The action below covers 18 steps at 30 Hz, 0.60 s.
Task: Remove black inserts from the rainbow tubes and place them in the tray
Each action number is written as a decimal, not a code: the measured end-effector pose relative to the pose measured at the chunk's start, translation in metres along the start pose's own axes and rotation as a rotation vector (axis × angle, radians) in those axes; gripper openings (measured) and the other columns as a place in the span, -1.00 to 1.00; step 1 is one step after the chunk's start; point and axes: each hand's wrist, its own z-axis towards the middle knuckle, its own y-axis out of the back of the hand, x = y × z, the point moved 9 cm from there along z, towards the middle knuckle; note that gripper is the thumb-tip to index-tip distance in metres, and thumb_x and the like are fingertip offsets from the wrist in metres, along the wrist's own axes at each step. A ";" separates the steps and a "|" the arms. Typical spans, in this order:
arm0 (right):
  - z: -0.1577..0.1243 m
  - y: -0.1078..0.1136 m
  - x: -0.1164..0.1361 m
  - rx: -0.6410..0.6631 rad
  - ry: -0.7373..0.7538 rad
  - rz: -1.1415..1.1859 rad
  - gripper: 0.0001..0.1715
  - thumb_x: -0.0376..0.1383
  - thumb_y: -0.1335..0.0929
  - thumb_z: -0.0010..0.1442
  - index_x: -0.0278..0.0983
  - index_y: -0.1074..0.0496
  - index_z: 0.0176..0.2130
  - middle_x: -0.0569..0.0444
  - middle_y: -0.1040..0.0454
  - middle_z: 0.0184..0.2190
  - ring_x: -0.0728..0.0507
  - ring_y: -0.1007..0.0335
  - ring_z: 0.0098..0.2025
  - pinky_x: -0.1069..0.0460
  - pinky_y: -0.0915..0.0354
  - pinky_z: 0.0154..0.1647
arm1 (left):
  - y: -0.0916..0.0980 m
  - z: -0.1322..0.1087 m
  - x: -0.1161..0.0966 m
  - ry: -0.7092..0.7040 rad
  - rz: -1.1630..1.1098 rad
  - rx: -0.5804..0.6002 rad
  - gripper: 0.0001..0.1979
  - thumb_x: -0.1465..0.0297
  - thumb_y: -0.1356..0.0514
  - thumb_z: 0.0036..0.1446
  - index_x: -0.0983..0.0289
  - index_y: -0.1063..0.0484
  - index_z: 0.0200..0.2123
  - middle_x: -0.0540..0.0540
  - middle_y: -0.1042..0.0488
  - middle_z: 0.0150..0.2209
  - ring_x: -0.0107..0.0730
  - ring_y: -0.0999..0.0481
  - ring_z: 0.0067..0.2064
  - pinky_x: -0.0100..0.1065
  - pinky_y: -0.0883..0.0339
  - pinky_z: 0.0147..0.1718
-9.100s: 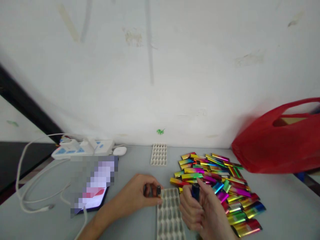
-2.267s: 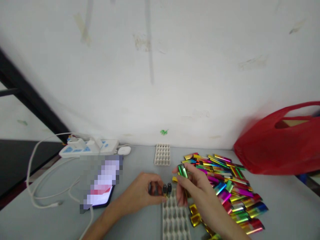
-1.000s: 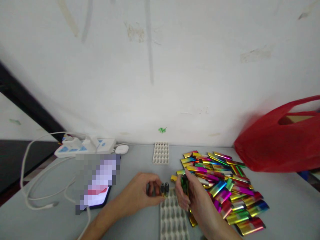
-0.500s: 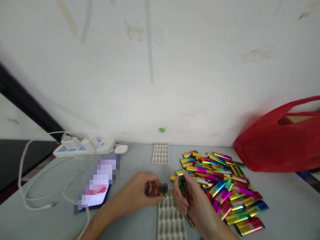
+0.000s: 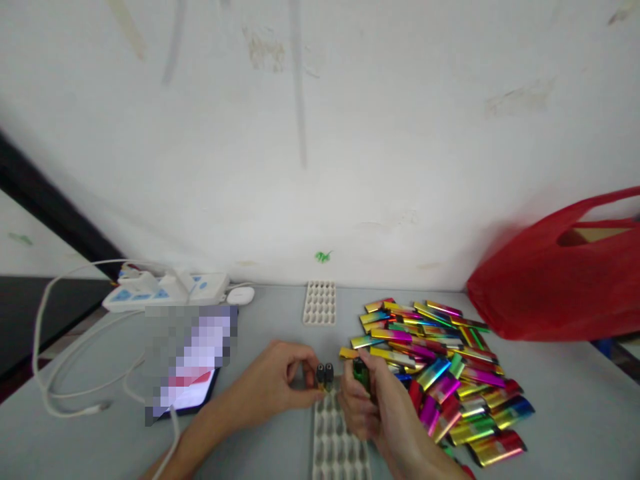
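My left hand (image 5: 295, 381) pinches two upright black-topped lighters (image 5: 325, 375) at the far end of a pale tray with rows of hollows (image 5: 341, 440). Just to the right, my right hand (image 5: 373, 403) is wrapped round a green lighter (image 5: 361, 375) with a dark top, over the tray's right edge. The lower parts of the held lighters are mostly hidden by my fingers. Beside my right hand spreads a pile of shiny multicoloured lighters (image 5: 445, 385).
A smaller pale tray (image 5: 321, 303) lies near the wall. On the left are a power strip (image 5: 165, 293), a white case (image 5: 241, 296), a partly blurred phone (image 5: 197, 373) and white cables. A red bag (image 5: 545, 293) stands at the right.
My right hand has closed more tightly round its green lighter and shifted slightly left. My left hand still holds the two lighters in nearly the same place. The view has moved slightly.
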 end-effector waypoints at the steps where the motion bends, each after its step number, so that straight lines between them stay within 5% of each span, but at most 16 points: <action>1: 0.000 0.004 -0.002 -0.021 -0.008 -0.008 -0.24 0.35 -0.45 0.12 -0.17 -0.18 -0.53 0.36 0.05 -0.66 0.07 0.32 -0.61 0.08 0.28 -0.59 | 0.000 0.000 0.000 0.002 -0.001 0.000 -0.80 0.26 -0.47 0.08 0.27 -0.66 -0.31 -0.16 -0.31 -0.53 -0.47 -0.20 -0.47 -0.41 0.00 -0.47; 7: 0.000 0.012 -0.004 -0.098 -0.012 -0.058 -0.28 0.30 -0.44 0.12 -0.16 -0.15 -0.50 0.37 0.07 -0.63 0.07 0.35 -0.59 0.08 0.31 -0.57 | 0.000 0.000 0.000 0.003 -0.010 0.000 -0.79 0.26 -0.48 0.06 0.27 -0.64 -0.33 -0.15 -0.35 -0.52 -0.47 -0.19 -0.47 -0.40 -0.02 -0.46; 18: 0.002 0.000 0.001 -0.021 -0.041 -0.016 -0.15 0.43 -0.49 -0.02 -0.17 -0.16 -0.56 0.37 0.06 -0.68 0.09 0.34 -0.64 0.08 0.36 -0.61 | 0.001 0.000 -0.003 -0.003 -0.022 -0.006 -0.80 0.28 -0.48 0.05 0.28 -0.64 -0.35 -0.16 -0.35 -0.53 -0.48 -0.19 -0.47 -0.40 -0.04 -0.46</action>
